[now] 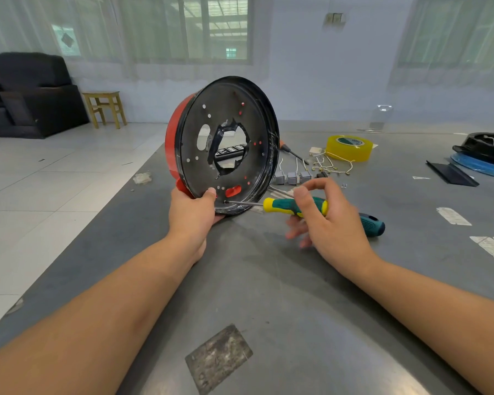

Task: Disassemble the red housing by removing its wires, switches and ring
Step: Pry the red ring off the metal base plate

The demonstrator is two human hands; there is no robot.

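Upright, red housing (173, 143) (screwdriver (294, 207) inside)

Both forearms are bare to the frame edge, and the hands (193, 215) wear no gloves, rings or watch.

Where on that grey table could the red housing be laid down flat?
The table is bare between the forearms, around the worn patch. It is crowded behind the right hand: switches, wires, tape roll.

One red housing (223, 146), two screwdrivers (297, 206), three grey switches (293, 177), one tape roll (349, 147).
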